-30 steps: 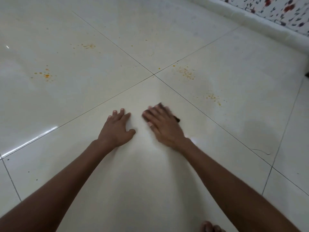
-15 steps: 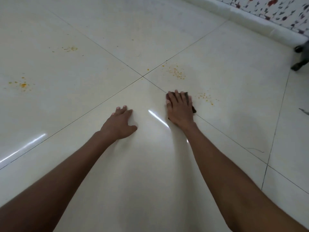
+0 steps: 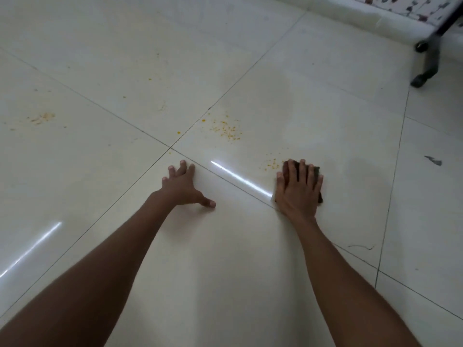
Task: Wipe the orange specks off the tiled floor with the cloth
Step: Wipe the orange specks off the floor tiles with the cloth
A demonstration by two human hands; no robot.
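Note:
My right hand [image 3: 298, 189] lies flat on a dark cloth [image 3: 317, 171], pressing it onto the cream tiled floor [image 3: 338, 136]; only the cloth's far and right edges show past my fingers. A small patch of orange specks [image 3: 271, 164] sits just left of my fingertips. A larger scatter of specks [image 3: 226, 128] lies farther ahead, and a faint patch [image 3: 41, 118] is far left. My left hand [image 3: 184, 186] rests spread on the floor, holding nothing.
A white skirting and patterned wall [image 3: 375, 11] run along the top right. A dark furniture leg with feet [image 3: 426, 61] stands at the upper right. A dark scrap [image 3: 433, 160] and a thin strand [image 3: 360, 246] lie on the right tiles.
My right hand has slid the cloth to the right, across the tile joint, onto the speck patch there. My left hand stays planted. The view has shifted right.

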